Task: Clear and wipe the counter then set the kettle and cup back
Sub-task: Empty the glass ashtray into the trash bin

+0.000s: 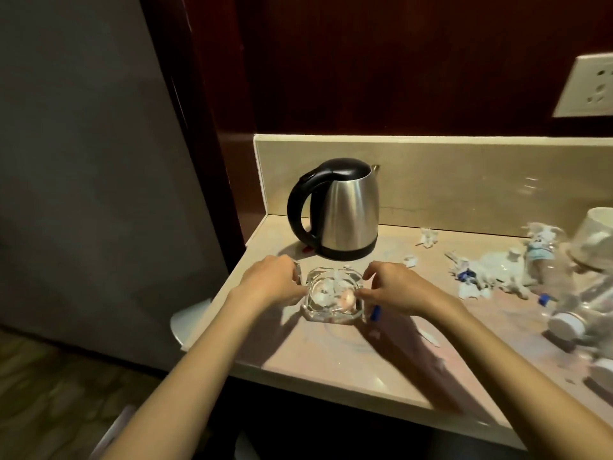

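The clearing step is in hand, by my reading, with no wiping begun; both hands close on a glass ashtray [332, 295] that sits on the worktop [331, 360] near its left end, just in front of the kettle [335, 209]; the left hand [270, 282] curls its grip round the ashtray's left rim, the right hand [398, 290] pinches the right rim with thumb and fingers, so both are clamped on the glass; scraps of paper and something pale pink lie inside it; a small blue thing shows by the right hand, too blurred to name; the kettle stands upright at the far left, by the backsplash, handle to the left; the cup [597, 240] lies far right, seemingly tipped, among plastic bottles [547, 280] and torn paper [477, 277]; the next move likely calls for a level lift, since the dish is heavy, smooth and loaded with loose bits that could spill; after that the litter at right remains, then the kettle and cup must come off before any wipe.
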Action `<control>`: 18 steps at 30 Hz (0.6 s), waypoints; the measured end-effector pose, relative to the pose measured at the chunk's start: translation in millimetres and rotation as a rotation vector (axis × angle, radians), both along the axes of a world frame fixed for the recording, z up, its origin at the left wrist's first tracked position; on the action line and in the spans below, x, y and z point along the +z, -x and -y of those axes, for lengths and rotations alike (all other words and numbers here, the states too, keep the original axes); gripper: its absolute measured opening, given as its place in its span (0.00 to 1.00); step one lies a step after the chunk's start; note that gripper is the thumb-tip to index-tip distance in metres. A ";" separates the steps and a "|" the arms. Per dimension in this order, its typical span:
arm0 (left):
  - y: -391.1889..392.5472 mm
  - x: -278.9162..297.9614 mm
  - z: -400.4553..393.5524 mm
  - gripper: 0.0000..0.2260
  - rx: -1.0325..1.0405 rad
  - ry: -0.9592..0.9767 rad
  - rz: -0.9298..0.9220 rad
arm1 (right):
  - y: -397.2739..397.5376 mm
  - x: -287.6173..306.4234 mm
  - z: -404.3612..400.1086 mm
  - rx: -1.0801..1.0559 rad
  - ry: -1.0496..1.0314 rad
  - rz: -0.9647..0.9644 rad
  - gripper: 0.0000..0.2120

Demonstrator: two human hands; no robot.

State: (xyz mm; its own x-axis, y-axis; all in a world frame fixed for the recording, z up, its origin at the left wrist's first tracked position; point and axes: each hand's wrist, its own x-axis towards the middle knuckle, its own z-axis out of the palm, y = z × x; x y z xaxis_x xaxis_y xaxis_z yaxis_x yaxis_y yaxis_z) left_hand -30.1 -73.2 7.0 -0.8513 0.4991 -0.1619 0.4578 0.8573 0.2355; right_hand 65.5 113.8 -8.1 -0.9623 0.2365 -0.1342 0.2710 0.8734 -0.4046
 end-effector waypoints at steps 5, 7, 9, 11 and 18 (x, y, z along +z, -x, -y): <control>16.5 -17.7 -22.3 0.15 0.042 -0.083 0.026 | 19.3 -15.2 -7.2 -0.125 0.116 0.075 0.20; 19.4 -21.3 -27.2 0.15 0.048 -0.083 -0.011 | 25.3 -20.0 -7.1 -0.144 0.137 0.062 0.19; 21.6 -24.2 -29.1 0.13 0.052 -0.083 -0.025 | 30.3 -24.9 -6.0 -0.170 0.132 0.037 0.16; 24.4 -27.2 -29.6 0.10 0.056 -0.090 -0.030 | 34.3 -29.7 -5.4 -0.179 0.147 0.024 0.14; 22.1 -30.1 -25.0 0.09 0.029 -0.260 0.069 | 27.8 -27.0 -11.0 -0.258 0.315 -0.133 0.13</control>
State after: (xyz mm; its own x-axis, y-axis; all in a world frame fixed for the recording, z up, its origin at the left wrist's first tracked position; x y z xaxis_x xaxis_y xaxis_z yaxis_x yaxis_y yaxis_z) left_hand -52.3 -48.2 -23.2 -0.8573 0.5071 -0.0892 0.4093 0.7764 0.4792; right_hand 37.7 124.8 -35.1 -0.8908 0.4390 -0.1173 0.3921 0.6123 -0.6866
